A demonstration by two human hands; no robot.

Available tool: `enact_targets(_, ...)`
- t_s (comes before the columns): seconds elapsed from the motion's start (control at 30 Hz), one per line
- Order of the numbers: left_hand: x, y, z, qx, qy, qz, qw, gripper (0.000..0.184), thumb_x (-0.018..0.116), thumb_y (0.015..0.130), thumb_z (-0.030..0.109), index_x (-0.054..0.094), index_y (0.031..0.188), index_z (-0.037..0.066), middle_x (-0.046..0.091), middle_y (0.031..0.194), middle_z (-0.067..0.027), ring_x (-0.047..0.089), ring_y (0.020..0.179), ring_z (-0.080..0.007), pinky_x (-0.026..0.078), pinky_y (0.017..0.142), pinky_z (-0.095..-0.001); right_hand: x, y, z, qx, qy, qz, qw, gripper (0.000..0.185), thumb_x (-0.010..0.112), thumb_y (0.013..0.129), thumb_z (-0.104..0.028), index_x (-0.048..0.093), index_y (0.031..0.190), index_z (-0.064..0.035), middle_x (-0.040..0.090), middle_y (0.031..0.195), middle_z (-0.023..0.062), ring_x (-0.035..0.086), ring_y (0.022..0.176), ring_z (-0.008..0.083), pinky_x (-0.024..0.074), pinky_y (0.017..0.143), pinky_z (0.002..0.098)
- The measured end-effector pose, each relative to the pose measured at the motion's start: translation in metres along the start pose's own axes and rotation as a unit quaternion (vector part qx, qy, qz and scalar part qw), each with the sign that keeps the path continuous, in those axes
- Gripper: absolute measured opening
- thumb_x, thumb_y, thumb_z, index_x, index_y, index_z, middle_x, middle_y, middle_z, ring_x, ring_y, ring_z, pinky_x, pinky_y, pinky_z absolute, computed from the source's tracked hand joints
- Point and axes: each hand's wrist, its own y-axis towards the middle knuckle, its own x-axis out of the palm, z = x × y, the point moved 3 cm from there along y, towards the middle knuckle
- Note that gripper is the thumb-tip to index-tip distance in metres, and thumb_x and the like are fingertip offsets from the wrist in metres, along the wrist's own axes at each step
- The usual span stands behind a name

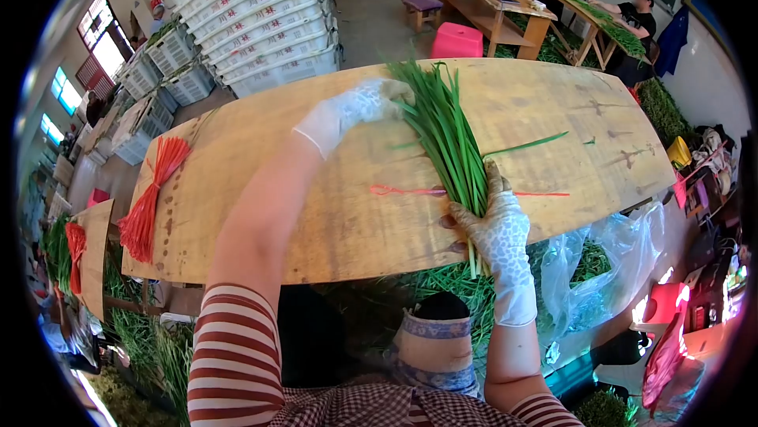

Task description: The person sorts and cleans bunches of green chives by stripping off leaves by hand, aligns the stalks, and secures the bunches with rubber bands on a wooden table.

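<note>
A bunch of garlic chives (pixel 446 127) lies across the wooden table, leaf tips pointing away from me and pale stem ends near the front edge. My right hand (pixel 499 230), in a patterned white glove, grips the lower stems between thumb and fingers. My left hand (pixel 371 102), gloved the same way, is beside the leaf tips; motion smears its fingers, so I cannot tell whether they hold any leaves. Under the bunch runs a red tie strip (pixel 541 194), its ends showing on both sides. One loose leaf (pixel 527 144) sticks out to the right.
A bundle of red strips (pixel 158 198) lies on the table's (pixel 332 230) left end. White crates (pixel 260 24) are stacked behind. Greens and a clear plastic bag (pixel 604 261) are below the front edge. A pink stool (pixel 458 40) stands beyond; people sit at another table (pixel 584 13).
</note>
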Motion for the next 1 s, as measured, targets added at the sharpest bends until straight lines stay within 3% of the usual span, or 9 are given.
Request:
enact_targets(0.13,0.017,0.013,-0.028,-0.08,-0.233,-0.044,0.968,0.03,0.064,0.083,0.014,0.064,0.112,0.008,0.067,0.101,-0.0033,0.06,0.088,-0.0158,0.049,0.076,-0.028,-0.001,0.0,-0.002,0.005,-0.004,-0.001,1.0,0.09,0.074,0.074,-0.036,0.031,0.143,0.0024,0.048,0.134,0.024,0.051,0.119,0.0379,0.0443,0.097,0.0408)
enact_targets(0.23,0.017,0.007,-0.007,-0.101,-0.166,0.002,0.981,0.039,0.065,0.079,0.026,0.065,0.115,0.011,0.066,0.108,-0.0156,0.063,0.097,-0.0275,0.05,0.082,-0.0385,0.0,0.0,-0.001,0.006,-0.008,0.0,1.0,0.09,0.074,0.074,-0.036,0.031,0.143,0.0022,0.048,0.133,0.0243,0.051,0.119,0.0382,0.0443,0.097,0.0408)
enact_targets(0.33,0.025,0.013,-0.017,0.019,-0.044,0.012,0.999,0.038,0.066,0.079,0.029,0.066,0.112,0.011,0.068,0.098,-0.0155,0.064,0.09,-0.03,0.051,0.08,-0.0401,0.0,0.0,-0.003,-0.001,-0.029,0.0,1.0,0.091,0.074,0.074,-0.035,0.028,0.144,0.0015,0.047,0.133,0.0252,0.051,0.118,0.0385,0.0446,0.097,0.0415)
enact_targets(0.53,0.027,-0.006,0.007,-0.07,0.238,0.141,0.958,0.014,0.067,0.078,0.024,0.067,0.086,0.012,0.067,0.082,-0.015,0.065,0.085,-0.029,0.051,0.075,-0.04,0.003,0.003,-0.005,0.016,-0.088,-0.03,0.996,0.091,0.071,0.075,-0.03,0.023,0.147,-0.0005,0.045,0.134,0.0261,0.052,0.117,0.0396,0.0462,0.094,0.0435)
enact_targets(0.57,0.024,-0.011,-0.016,0.008,0.228,0.264,0.937,0.008,0.065,0.075,0.019,0.063,0.079,0.012,0.065,0.076,-0.013,0.065,0.081,-0.0286,0.051,0.073,-0.0411,0.003,0.003,-0.005,0.017,-0.096,-0.034,0.995,0.091,0.071,0.075,-0.029,0.022,0.147,-0.0007,0.045,0.134,0.0261,0.052,0.117,0.0397,0.0465,0.094,0.0437)
enact_targets(0.73,-0.061,-0.032,-0.124,-0.31,0.245,0.484,0.781,0.03,0.065,0.082,0.027,0.064,0.108,0.011,0.067,0.096,-0.0134,0.065,0.093,-0.0228,0.051,0.081,-0.0368,-0.003,0.001,-0.015,0.024,-0.099,-0.026,0.994,0.09,0.071,0.075,-0.027,0.023,0.146,-0.0004,0.045,0.133,0.0253,0.052,0.115,0.0396,0.0471,0.093,0.0439)
enact_targets(0.8,-0.071,-0.022,-0.135,-0.309,0.222,0.458,0.803,0.038,0.065,0.085,0.029,0.063,0.119,0.011,0.068,0.102,-0.0134,0.065,0.097,-0.0194,0.051,0.084,-0.0336,-0.001,-0.001,-0.009,0.009,-0.055,-0.013,0.998,0.089,0.071,0.075,-0.026,0.025,0.146,-0.0001,0.045,0.133,0.0251,0.053,0.114,0.0397,0.0473,0.092,0.0438)
enact_targets(0.9,-0.051,0.035,-0.146,-0.065,-0.134,0.344,0.927,0.032,0.067,0.084,0.033,0.071,0.105,0.009,0.071,0.098,-0.0098,0.066,0.091,-0.0204,0.05,0.083,-0.0321,0.001,-0.002,-0.01,0.005,-0.041,-0.005,0.999,0.088,0.071,0.075,-0.025,0.026,0.146,-0.0001,0.046,0.131,0.0249,0.053,0.113,0.04,0.0476,0.091,0.0439)
enact_targets(1.0,-0.026,0.061,-0.104,-0.097,-0.103,0.313,0.939,0.027,0.067,0.085,0.03,0.073,0.098,0.007,0.071,0.088,-0.0079,0.064,0.08,-0.0177,0.049,0.075,-0.0282,-0.002,-0.004,-0.015,0.026,0.005,-0.013,1.0,0.088,0.072,0.074,-0.026,0.027,0.146,-0.0008,0.048,0.129,0.0248,0.054,0.111,0.0407,0.048,0.089,0.0446)
